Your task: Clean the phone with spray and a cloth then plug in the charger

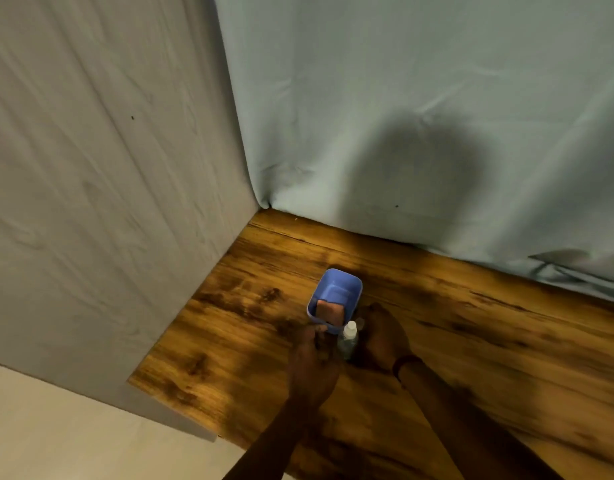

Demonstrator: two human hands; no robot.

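Steadying the spray bottle between our hands, left hand curled beside it, right hand cupped behind; we should grip low, nozzle clear.

Dim warm light; soft blur overall; round shadow on curtain; wide-angle edge bending.

A blue tub with something pinkish-brown in it is seen on a table done in streaky orange-brown woodgrain with dark blotches. The spray bottle is clear with a white cap, and pale grey-blue cloth is hung behind.
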